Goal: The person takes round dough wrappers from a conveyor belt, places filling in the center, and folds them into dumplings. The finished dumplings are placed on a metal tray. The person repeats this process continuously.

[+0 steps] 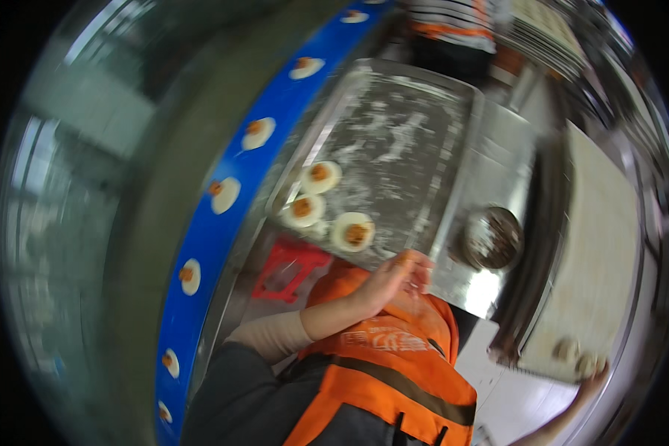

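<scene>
My left hand (404, 276) is over the near edge of a floured metal tray (463, 161), in front of my orange apron. Its fingers are bent, and nothing shows in them. On that tray lie three round dough pieces, each topped with brown filling: one dough piece (320, 175), a second dough piece (303, 209) beside it and a third dough piece (353, 232) nearest my hand. Far to the right, my right hand (596, 372) touches a pale dough bun (589, 363) at the corner of a light-coloured board (596, 223). Blur hides its grip. Another bun (567, 349) sits alongside.
A blue conveyor belt (231, 223) along the left carries several dough discs with filling. A metal bowl (491, 238) with flour stands right of the tray. Below is a red plastic stool (290, 270). A person (451, 33) stands beyond the tray, near stacked boards (546, 33).
</scene>
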The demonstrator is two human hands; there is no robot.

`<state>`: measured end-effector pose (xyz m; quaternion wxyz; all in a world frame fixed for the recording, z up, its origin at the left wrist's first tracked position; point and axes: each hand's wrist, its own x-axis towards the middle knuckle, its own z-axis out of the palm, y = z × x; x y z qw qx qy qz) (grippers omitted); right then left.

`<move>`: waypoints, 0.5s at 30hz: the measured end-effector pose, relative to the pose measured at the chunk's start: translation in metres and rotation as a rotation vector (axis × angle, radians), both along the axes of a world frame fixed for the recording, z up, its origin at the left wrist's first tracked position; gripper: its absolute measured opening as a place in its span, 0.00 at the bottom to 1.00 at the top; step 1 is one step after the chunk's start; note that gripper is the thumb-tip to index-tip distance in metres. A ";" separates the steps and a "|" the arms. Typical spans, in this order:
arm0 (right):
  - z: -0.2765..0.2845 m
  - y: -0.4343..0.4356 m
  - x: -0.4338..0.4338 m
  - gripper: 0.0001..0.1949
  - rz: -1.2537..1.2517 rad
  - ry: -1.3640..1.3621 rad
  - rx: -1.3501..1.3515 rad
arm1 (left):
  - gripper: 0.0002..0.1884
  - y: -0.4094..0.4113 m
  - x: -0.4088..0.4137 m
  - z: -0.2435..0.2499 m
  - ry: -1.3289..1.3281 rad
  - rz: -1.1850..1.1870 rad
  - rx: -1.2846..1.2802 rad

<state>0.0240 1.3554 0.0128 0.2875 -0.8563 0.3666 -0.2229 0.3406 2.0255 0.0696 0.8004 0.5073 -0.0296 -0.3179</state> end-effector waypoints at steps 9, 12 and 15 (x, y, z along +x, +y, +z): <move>0.156 0.016 0.164 0.22 0.157 -0.205 -0.162 | 0.11 0.235 0.029 0.012 -0.619 1.043 0.865; 0.215 0.128 0.297 0.22 0.558 -0.259 0.194 | 0.14 0.368 0.029 -0.023 -0.386 1.357 1.282; 0.225 0.411 0.404 0.17 0.921 0.073 -0.088 | 0.16 0.450 0.035 -0.092 -0.332 1.204 1.477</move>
